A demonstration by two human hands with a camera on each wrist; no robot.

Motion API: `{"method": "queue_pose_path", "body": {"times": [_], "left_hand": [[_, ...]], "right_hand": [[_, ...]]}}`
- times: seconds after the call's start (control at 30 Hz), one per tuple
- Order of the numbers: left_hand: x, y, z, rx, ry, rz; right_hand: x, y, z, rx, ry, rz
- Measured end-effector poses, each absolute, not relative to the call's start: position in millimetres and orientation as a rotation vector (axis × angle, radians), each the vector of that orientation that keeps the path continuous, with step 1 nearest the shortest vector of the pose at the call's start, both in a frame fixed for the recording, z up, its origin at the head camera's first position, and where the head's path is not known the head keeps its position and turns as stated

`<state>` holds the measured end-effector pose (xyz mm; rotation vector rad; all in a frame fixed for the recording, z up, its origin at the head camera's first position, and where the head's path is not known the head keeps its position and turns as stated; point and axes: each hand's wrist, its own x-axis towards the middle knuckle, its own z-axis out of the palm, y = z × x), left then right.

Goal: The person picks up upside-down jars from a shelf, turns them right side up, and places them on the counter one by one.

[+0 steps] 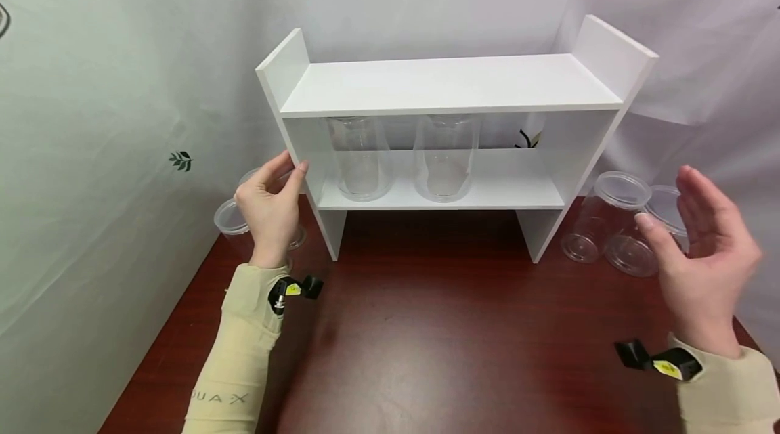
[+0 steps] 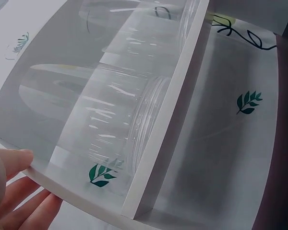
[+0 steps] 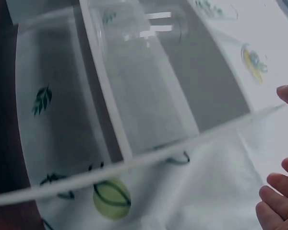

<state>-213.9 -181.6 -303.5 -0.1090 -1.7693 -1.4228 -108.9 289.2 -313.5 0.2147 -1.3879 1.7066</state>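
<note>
A white two-tier shelf unit (image 1: 451, 85) stands at the back of the dark red table. My left hand (image 1: 268, 207) pinches the front edge of its left side panel, thumb on the inner face and fingers outside, as the left wrist view also shows. Two clear plastic jars, a left one (image 1: 363, 177) and a right one (image 1: 447, 177), stand side by side on the lower board. To the right of the unit, my right hand (image 1: 709, 258) is held in the air with fingers spread from the thumb, holding nothing. In the right wrist view its fingers are apart from the side panel.
More clear jars stand on the table (image 1: 426, 332) outside the unit: a lidded jar (image 1: 621, 190) and another on the right, partly behind my right hand, and a jar (image 1: 230, 217) with others on the left, partly behind my left hand. White printed cloth (image 1: 110, 116) hangs around.
</note>
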Motion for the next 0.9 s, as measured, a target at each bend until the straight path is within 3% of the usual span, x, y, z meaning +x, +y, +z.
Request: {"method": "queue_pose_path", "body": {"times": [0.47,0.9], "left_hand": [[-212.9,-182.3,-302.9,-0.126,-1.776,-1.399],[-191.1,-169.0,-283.7,-0.123,-1.775,-1.370]], "right_hand": [[-105.7,245.1,-311.4,0.447,-1.480,1.793],[-135.2,188.8,-316.6,0.339,-2.040,1.646]]}}
